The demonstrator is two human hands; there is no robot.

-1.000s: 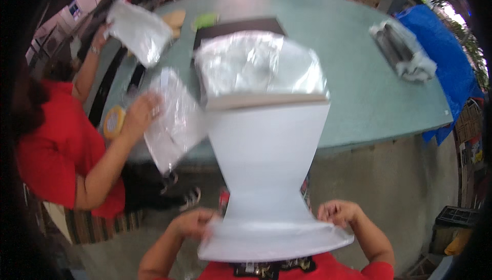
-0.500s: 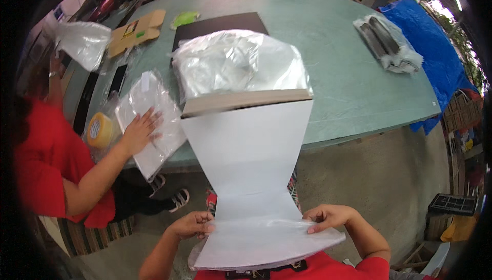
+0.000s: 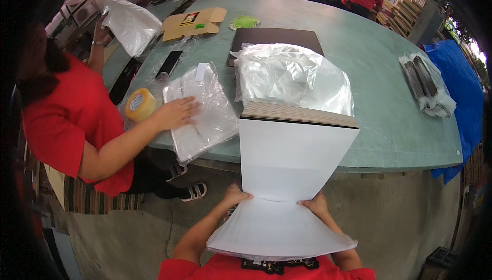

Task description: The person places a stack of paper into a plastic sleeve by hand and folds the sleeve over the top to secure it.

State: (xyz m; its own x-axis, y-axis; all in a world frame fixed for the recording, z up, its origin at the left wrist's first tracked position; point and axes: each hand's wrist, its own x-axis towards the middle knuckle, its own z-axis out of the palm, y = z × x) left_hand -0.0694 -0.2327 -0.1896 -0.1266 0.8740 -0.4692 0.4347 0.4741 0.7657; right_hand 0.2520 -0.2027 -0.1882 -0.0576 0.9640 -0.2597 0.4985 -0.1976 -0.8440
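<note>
A tall white-faced board or stack of boards (image 3: pixel 292 152) with layered brown edges leans from the table's near edge toward my chest. Its near end sits in a clear plastic bag (image 3: pixel 282 231) that flares out against my body. Where the white surface looks narrowest, my left hand (image 3: pixel 236 195) grips the left edge, thumb on top. My right hand (image 3: pixel 316 204) does the same at the right edge. Fingers of both hands are partly hidden underneath. Just beyond the board's far end lies a pile of clear plastic bags (image 3: pixel 292 77), partly over a dark brown board (image 3: pixel 287 38).
At left a co-worker in red rests a hand (image 3: pixel 177 113) on plastic-wrapped sheets (image 3: pixel 205 131) beside a tape roll (image 3: pixel 141 105) and lifts a clear bag (image 3: pixel 132 26). A black phone-like slab (image 3: pixel 169 64), flattened cardboard (image 3: pixel 192 23) and wrapped dark bundles (image 3: pixel 423 83) lie on the green table (image 3: pixel 379 147).
My hands have moved up along the board's sides and closer together, and the bag now covers more of its near end. The view has swung left; the co-worker's hand stays on the wrapped sheets.
</note>
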